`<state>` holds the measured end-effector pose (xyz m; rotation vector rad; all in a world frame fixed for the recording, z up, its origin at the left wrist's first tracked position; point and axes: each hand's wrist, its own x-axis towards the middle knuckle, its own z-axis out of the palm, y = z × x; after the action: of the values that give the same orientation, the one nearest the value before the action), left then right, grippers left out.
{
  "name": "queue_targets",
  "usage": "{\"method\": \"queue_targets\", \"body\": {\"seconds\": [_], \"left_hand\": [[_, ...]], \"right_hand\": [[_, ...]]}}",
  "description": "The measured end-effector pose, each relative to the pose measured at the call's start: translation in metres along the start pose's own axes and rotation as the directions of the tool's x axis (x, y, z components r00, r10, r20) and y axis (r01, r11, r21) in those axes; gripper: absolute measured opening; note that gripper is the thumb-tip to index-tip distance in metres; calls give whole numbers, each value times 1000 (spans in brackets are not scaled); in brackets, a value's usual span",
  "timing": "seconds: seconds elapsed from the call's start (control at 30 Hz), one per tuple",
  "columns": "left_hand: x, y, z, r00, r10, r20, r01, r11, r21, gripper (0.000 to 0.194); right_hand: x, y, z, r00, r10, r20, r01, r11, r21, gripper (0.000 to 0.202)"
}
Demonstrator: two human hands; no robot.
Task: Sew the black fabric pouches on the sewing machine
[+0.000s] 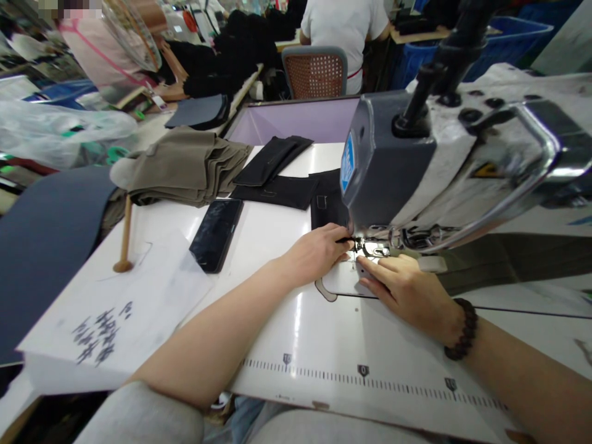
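My left hand (319, 250) reaches under the head of a grey sewing machine (416, 160), its fingertips pinched on something small and dark by the presser foot (370, 246). My right hand (407, 287) rests flat on the metal needle plate (342, 283) just right of the foot, fingers pointing at the needle; a dark bead bracelet (462, 330) is on its wrist. What the left fingers pinch is too small to name. Black fabric pieces (282, 185) lie behind the machine head.
A black phone (216, 233) lies left of my arm. Folded olive cloth (185, 166), a wooden stick on a base (124, 234), a written paper sheet (115, 308) and dark blue fabric (41, 240) sit left. A seated person's back (345, 31) and chair (314, 71) are behind.
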<state>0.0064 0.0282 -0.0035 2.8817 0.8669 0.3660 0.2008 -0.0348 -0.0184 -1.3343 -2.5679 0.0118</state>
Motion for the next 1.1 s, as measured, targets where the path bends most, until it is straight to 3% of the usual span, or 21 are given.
{"method": "queue_targets", "body": {"seconds": [0.23,0.4,0.53,0.67,0.87,1.1], "left_hand": [[1,2,-2,999,-39,16,38,998,42,15],[-5,22,-20,980,-85,178,73,995,75,24],[-18,40,-27,965,3,263,-10,1000,25,26],[-29,48,-22,967,112,231,-118,993,15,19],[-36,54,-23,968,113,222,-114,993,-10,21],[-39,55,-19,978,139,158,-141,990,-3,26]], "right_hand": [[0,-1,-1,1000,6,0,-6,1000,5,36],[-2,1,-2,999,-31,-36,32,999,35,35],[-5,4,-4,991,-112,-67,117,990,74,34],[-9,4,-9,974,-217,-64,222,969,104,30],[-11,-6,-17,920,-369,-129,382,920,90,25],[-11,-11,-18,913,-384,-137,396,915,73,24]]}}
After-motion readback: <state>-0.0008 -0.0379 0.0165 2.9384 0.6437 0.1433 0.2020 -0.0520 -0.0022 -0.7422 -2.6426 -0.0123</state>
